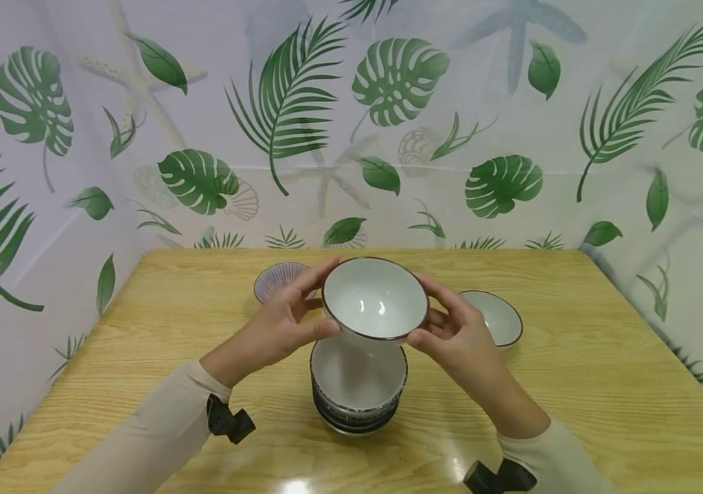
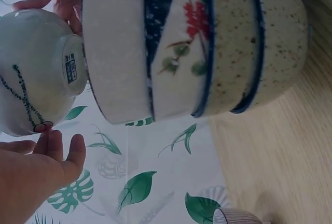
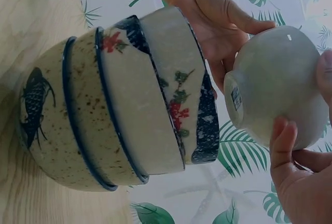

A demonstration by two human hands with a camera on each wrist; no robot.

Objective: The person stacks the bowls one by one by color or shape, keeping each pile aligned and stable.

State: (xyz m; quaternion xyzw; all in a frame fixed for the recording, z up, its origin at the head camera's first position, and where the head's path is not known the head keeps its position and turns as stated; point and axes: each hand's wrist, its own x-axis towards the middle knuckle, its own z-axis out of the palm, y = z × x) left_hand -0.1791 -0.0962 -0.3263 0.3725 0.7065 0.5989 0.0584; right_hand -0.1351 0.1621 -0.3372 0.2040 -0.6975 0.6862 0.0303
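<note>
A small white bowl [image 1: 376, 296] with a dark rim is held up in both hands, its inside tilted toward me. My left hand [image 1: 286, 319] grips its left side, thumb low on the wall and fingers behind. On the opposite side my right hand [image 1: 458, 329] holds it between thumb and fingers. Directly below, apart from it, stands a stack of larger bowls [image 1: 358, 374]. The right wrist view shows that stack [image 3: 124, 105] as speckled bowls with blue rims under white bowls with red flowers. In the left wrist view, the held bowl [image 2: 36, 73] shows a footed base with a blue mark.
A striped bowl [image 1: 277, 278] sits on the wooden table [image 1: 191, 329] at the back left, partly behind my left hand. Another white bowl [image 1: 502, 319] lies to the right, partly covered by my right hand. Leaf-patterned cloth [image 1: 419, 144] hangs behind the table.
</note>
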